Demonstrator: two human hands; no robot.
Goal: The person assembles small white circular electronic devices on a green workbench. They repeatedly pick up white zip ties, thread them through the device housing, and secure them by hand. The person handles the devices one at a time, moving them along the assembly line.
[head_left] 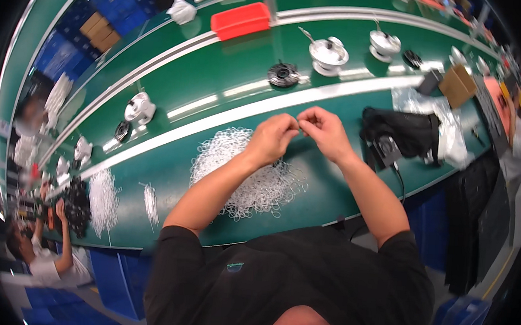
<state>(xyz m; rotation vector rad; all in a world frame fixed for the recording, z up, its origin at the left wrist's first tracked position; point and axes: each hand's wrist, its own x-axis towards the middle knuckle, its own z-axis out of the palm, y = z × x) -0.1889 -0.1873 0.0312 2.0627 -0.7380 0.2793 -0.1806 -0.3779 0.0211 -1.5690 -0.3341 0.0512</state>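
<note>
My left hand [269, 140] and my right hand [326, 135] meet above the green table, thumbs and fingers pinched close together at the tips. Whatever is between the fingertips is too small to make out. Beneath and beside my left forearm spreads a large pile of thin white looped cords or wires [264, 190]; the forearm hides part of it. My right hand is just right of this pile, over the dark table surface [325, 185].
Right of my hands lie a black bag [401, 133] and clear plastic bags [456, 131]. Beyond a white rail, a green conveyor carries white housings [328, 55] and black round parts [283, 75]. A red bin [240, 21] stands farther back. Another person [48, 262] works at far left.
</note>
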